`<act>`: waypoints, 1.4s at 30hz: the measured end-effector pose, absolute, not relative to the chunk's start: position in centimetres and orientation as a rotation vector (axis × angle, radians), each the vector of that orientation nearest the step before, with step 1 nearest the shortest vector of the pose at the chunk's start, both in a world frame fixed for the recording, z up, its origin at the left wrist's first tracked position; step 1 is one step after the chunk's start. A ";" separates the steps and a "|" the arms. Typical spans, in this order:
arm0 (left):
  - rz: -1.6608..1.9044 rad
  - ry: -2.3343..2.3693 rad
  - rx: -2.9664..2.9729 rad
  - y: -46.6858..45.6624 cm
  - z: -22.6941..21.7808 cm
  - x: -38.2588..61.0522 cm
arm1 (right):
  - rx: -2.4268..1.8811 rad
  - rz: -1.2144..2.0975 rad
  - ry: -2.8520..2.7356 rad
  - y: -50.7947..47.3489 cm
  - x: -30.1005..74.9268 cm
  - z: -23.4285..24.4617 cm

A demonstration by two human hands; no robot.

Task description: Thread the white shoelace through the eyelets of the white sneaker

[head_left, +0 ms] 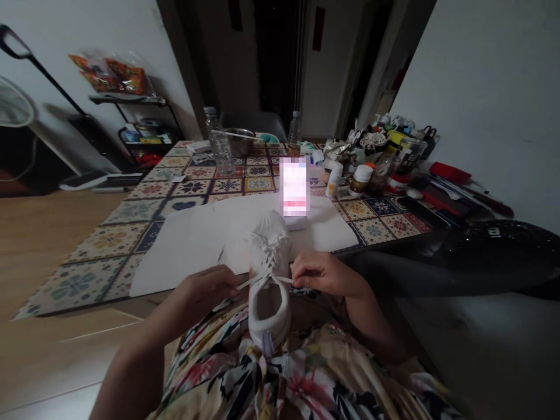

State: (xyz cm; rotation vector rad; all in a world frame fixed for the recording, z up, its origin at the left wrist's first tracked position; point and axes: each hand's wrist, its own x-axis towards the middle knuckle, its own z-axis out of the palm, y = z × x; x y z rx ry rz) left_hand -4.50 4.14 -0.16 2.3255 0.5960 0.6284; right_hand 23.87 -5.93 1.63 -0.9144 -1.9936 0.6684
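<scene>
A white lace-up sneaker (269, 280) stands on my lap with its toe pointing away from me and its opening facing me. A white shoelace (272, 279) crosses the eyelets in a zigzag, and its two ends stretch out to either side. My left hand (205, 291) pinches one lace end at the left of the shoe. On the other side, my right hand (319, 274) grips the other end between thumb and fingers. Floral-print clothing (245, 373) covers my lap beneath the shoe.
Beyond the shoe lie a white paper sheet (236, 239) and a patterned tile-print mat (205, 186). A phone (294, 186) with a blurred screen stands upright there. Plastic bottles, a steel bowl (240, 142) and crowded jars stand farther back; a glossy black object (464, 256) lies right.
</scene>
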 end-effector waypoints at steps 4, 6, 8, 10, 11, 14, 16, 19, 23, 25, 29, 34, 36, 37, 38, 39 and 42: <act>0.883 0.340 2.264 3.8 0.4 -3.9 | -0.653 0.850 -1.787 -5.2 22.3 0.8; 0.914 0.235 2.184 3.0 0.9 -3.0 | -0.539 0.971 -1.668 -4.9 21.1 0.1; 0.917 0.143 2.063 2.0 1.2 -2.0 | -0.500 1.044 -1.548 -4.8 20.0 -0.4; 0.928 0.159 1.866 1.2 1.0 -1.1 | -0.518 1.074 -1.417 -4.8 19.3 -0.8; 0.949 0.190 1.753 1.0 0.7 -0.7 | -0.535 1.085 -1.347 -4.7 19.0 -0.9; 1.037 0.313 1.476 1.1 -0.7 0.3 | -0.590 1.115 -1.197 -4.7 18.4 -1.0; 1.055 0.345 1.400 1.5 -1.5 0.7 | -0.619 1.118 -1.160 -4.7 18.2 -0.9; 1.076 0.324 1.472 1.8 -1.6 1.0 | -0.654 1.070 -1.172 -4.8 18.1 -0.8; 1.149 0.286 1.762 1.4 -0.4 0.9 | -0.764 0.865 -1.324 -5.2 18.2 -0.6; 1.185 0.283 1.833 1.1 -0.1 0.9 | -0.812 0.704 -1.436 -5.5 18.1 -0.4; 1.190 0.297 1.664 0.6 -0.2 1.4 | -0.886 0.556 -1.541 -6.0 17.9 0.1; 1.087 0.390 1.621 0.2 0.2 1.6 | -0.900 0.468 -1.608 -6.1 18.0 0.4; 1.129 0.445 1.655 0.1 0.3 1.5 | -0.909 0.415 -1.646 -6.1 18.1 0.5; 1.140 0.467 1.653 0.0 0.4 1.5 | -0.923 0.407 -1.655 -6.2 18.1 0.5; 1.147 0.482 1.645 -0.1 0.3 1.5 | -0.941 0.403 -1.660 -6.3 18.1 0.6; 1.150 0.491 1.646 -0.2 0.3 1.5 | -0.957 0.396 -1.664 -6.3 18.1 0.7; 1.174 0.497 1.699 -0.3 0.1 1.5 | -0.993 0.355 -1.679 -6.7 17.9 1.1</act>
